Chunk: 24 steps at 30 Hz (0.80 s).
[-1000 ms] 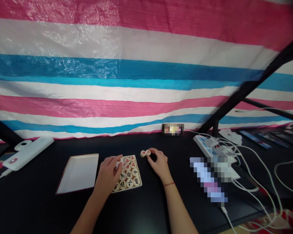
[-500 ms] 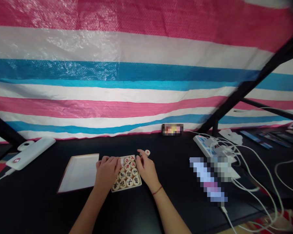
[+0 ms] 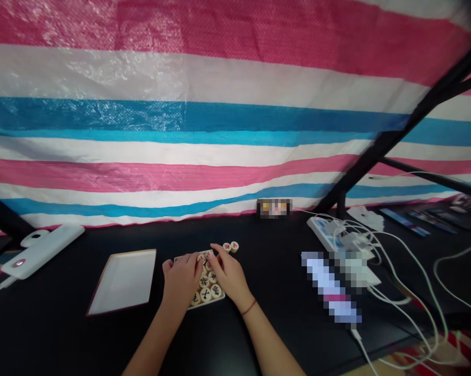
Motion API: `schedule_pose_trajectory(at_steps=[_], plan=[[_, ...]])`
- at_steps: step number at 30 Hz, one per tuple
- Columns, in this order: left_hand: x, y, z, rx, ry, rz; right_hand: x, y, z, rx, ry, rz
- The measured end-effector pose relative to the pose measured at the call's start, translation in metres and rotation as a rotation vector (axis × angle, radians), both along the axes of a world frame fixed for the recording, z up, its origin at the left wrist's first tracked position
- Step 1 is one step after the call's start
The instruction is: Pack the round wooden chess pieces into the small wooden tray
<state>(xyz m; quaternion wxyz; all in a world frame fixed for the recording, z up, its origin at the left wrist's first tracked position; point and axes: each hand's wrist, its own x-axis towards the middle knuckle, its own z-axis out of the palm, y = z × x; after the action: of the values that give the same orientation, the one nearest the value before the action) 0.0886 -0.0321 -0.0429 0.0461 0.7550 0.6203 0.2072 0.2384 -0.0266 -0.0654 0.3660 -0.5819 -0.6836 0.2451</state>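
- Head view: the left hand (image 3: 182,279) lies palm down on the near-left part of a shallow cream square tray (image 3: 218,299), fingers bent over the pieces there. Whether it pinches one of them I cannot tell.
- The right hand (image 3: 229,274) lies over the tray's right half, fingers stretched towards its far edge. They cover several pieces, and whether they grip anything is hidden.
- A thin red cord circles the right wrist.
- The tray sits on the black tabletop (image 3: 62,324) between the two forearms. It holds round pale wooden chess discs (image 3: 206,293) with red and black characters, packed side by side in rows.
- Two more loose wooden discs with red marks (image 3: 231,246) lie on the table just beyond the right fingertips, touching each other and outside the tray.
- A flat white rectangular lid with a dark rim (image 3: 123,282) lies left of the tray, near the left hand but apart from it.
- Farther left lies a white power bank (image 3: 39,250).
- To the right, a white power strip with tangled white cables (image 3: 329,235) lies well apart from the hands.
- A pink, white and blue striped tarpaulin (image 3: 219,120) hangs behind the table.
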Motion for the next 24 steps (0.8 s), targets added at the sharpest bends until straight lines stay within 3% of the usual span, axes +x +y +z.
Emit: schedule_pose_trajectory(at_steps=[6,16,20,24], plan=[[0.0,0.002,-0.007,0.061,-0.006,-0.042,0.0,0.0,-0.001,-0.015,0.022,-0.002],[-0.001,0.008,-0.016,0.072,-0.217,-0.074,0.001,0.002,-0.001,-0.022,0.154,-0.014],[-0.007,0.008,-0.009,0.159,-0.374,-0.113,0.002,0.0,0.003,0.156,0.22,-0.081],[-0.012,0.004,-0.001,0.152,-0.578,-0.189,-0.003,-0.004,0.009,0.344,0.1,0.087]])
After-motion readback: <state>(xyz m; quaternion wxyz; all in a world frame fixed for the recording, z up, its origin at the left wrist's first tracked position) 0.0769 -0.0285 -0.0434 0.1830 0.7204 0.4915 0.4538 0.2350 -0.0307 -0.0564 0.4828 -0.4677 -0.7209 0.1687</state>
